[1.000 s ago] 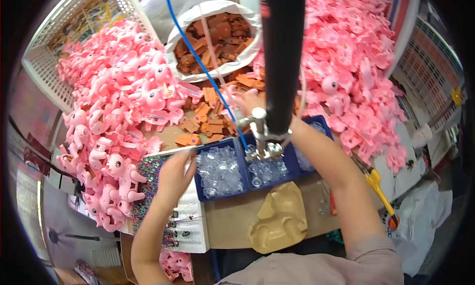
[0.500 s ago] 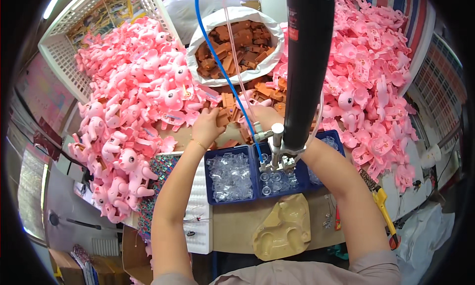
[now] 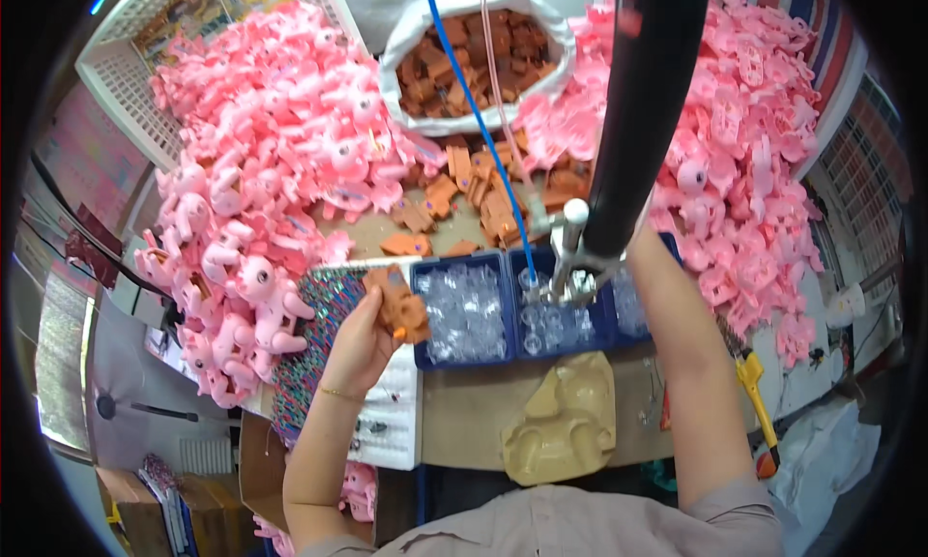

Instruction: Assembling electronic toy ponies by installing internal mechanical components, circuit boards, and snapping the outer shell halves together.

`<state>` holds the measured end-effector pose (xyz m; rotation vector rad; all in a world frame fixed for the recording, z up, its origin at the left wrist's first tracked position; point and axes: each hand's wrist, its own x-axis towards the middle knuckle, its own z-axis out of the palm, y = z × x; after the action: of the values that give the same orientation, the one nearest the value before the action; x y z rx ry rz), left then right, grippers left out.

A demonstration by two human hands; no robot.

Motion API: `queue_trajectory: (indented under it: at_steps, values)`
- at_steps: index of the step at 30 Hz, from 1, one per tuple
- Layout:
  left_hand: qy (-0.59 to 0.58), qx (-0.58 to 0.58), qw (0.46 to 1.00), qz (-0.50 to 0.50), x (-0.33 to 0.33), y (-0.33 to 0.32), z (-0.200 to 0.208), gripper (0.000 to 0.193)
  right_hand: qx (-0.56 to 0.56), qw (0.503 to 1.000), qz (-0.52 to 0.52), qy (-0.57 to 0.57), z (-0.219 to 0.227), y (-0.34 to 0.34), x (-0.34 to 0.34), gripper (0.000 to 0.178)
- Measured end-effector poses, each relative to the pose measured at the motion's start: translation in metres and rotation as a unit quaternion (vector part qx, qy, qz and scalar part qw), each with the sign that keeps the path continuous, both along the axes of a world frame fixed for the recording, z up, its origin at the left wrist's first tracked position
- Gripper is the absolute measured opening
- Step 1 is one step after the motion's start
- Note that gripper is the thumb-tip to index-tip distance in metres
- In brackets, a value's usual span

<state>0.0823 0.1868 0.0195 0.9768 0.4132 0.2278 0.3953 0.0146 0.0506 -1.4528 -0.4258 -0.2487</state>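
Observation:
My left hand is closed around a brown moulded plastic part, raised over the edge of a white foam tray and beside the blue bin of small clear plastic pieces. The fingers of my right hand are hidden behind a black column; only the right forearm and wrist show, reaching past the blue bins on the right. A metal fitting with a blue hose hangs above the middle bin of clear round pieces. Loose brown parts lie beyond the bins.
Pink animal-shaped toys are heaped at left, pink shell halves at right. A white sack of brown parts stands at the back. In front lie a beige moulded tray and yellow-handled tool. A multicoloured mat borders the foam tray.
My left hand has drawn back from the loose brown parts toward me, now with one brown part in it. My right hand has shifted rightward behind the column. The whole view has tilted slightly.

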Motion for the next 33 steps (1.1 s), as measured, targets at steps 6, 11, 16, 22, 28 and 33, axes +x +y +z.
queue_trajectory:
  at_steps: [6,11,16,22,28,33]
  values:
    - [0.069,-0.045,0.997,0.01,-0.049,-0.043,-0.02,0.038,-0.075,0.958,-0.239,-0.139,-0.044,-0.179,-0.084,0.023]
    - [0.118,-0.097,0.988,0.0,-0.075,-0.097,-0.02,0.038,-0.184,0.977,-0.005,0.109,-0.047,-0.266,-0.173,0.022]
    - [0.099,-0.125,0.987,-0.015,-0.079,-0.13,-0.043,0.035,-0.23,0.915,0.219,0.249,-0.099,-0.186,-0.188,0.029]
    - [0.129,-0.068,0.989,0.005,-0.09,-0.146,-0.037,0.039,-0.56,0.752,0.238,-0.253,-0.079,-0.196,-0.242,0.071]
    - [0.158,-0.043,0.985,-0.05,-0.073,-0.158,-0.036,0.045,-0.47,0.809,0.268,-0.228,-0.074,-0.205,-0.252,0.058]
    - [0.155,0.016,0.974,-0.167,-0.043,-0.159,-0.029,0.045,-0.338,0.832,0.354,-0.261,-0.055,-0.187,-0.237,0.023]
